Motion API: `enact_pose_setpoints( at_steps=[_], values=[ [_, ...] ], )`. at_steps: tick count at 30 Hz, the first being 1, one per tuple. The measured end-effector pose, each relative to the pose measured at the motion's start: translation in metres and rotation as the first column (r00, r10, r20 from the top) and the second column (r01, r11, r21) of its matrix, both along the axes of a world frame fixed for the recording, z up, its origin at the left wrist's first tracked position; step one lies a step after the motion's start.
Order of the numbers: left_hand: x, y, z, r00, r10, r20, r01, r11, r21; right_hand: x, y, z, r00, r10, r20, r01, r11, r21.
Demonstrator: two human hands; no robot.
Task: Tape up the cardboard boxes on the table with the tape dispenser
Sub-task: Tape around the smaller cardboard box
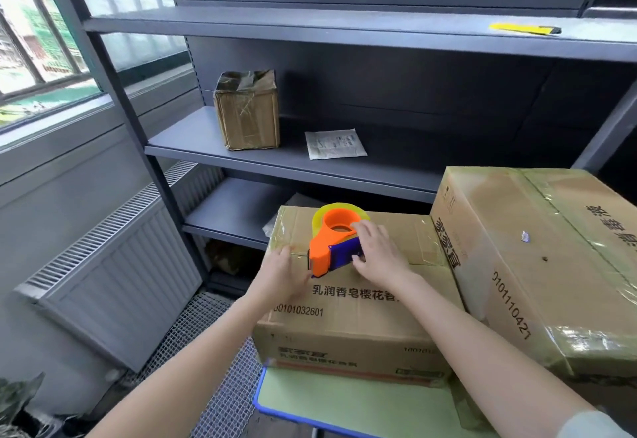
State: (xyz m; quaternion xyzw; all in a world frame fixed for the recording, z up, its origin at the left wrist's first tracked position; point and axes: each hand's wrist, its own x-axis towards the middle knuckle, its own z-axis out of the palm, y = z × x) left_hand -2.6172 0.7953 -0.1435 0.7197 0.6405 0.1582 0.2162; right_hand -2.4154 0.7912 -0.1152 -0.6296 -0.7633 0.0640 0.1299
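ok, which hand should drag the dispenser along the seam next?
Right, likely. The right hand grips the tape dispenser on the box; the left hand sits at its cutter end, better for pinning tape.

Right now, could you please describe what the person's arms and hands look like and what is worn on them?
Both forearms are bare. The left hand and right hand have no gloves, and no ring, watch or bracelet shows. The only clothing in view is a pale grey sleeve at the right upper arm, in the bottom right corner.
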Motion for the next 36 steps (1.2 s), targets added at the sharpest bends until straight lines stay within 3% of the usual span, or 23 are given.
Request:
enact_pose_setpoints(
  at_steps=[3,6,9,14,23,36],
  values=[
    [0.003,0.015,-0.003,0.984,-0.023,0.177,0.045,0.992,-0.122,0.003,0.02,0.0,0.993,-0.032,0.112,0.039,0.998,-0.056],
    [0.006,0.025,-0.009,0.971,-0.053,0.235,0.092,0.984,-0.156,0.009,0.038,0.001,0.985,0.035,0.171,-0.007,0.987,-0.159],
    [0.009,0.028,-0.013,0.953,-0.098,0.287,0.142,0.98,-0.137,0.011,0.05,0.002,0.982,0.129,0.14,-0.093,0.967,-0.238],
    [0.015,0.03,-0.017,0.907,-0.073,0.415,0.137,0.982,-0.128,0.018,0.053,0.001,0.983,0.162,0.092,-0.139,0.967,-0.215],
    [0.047,0.037,-0.013,0.928,-0.14,0.345,0.183,0.978,-0.095,0.063,0.046,-0.006,0.972,0.205,0.111,-0.18,0.963,-0.203],
    [0.126,0.033,-0.008,0.856,-0.291,0.426,0.365,0.926,-0.101,0.13,0.005,0.008,0.996,0.071,0.061,-0.061,0.986,-0.157]
  ],
)
